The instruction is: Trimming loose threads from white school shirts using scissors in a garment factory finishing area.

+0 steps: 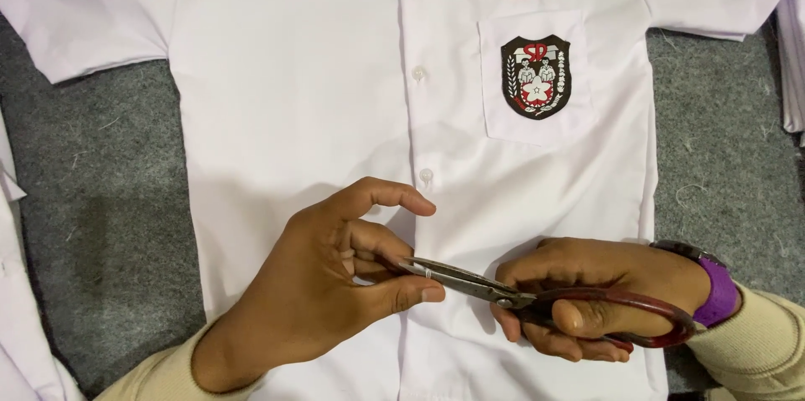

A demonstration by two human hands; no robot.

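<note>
Grey felt (101,200), white shirt (293,74), scissors (503,290) in right hand (587,288), pocket (537,78) seemingly empty

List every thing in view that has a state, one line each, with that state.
Shirt: laid flat, front up, buttoned.
Chest pocket: flat, crest badge sewn on.
Scissors: held, blades nearly shut, tips at the left hand's fingers.
Left hand: pinching something at the blade tips; too small to tell.
Right hand: gripping the scissor handles.
Wristwatch: worn on the right wrist.

Beige knit sleeves (759,342), purple watch strap (717,292) on right wrist
</note>
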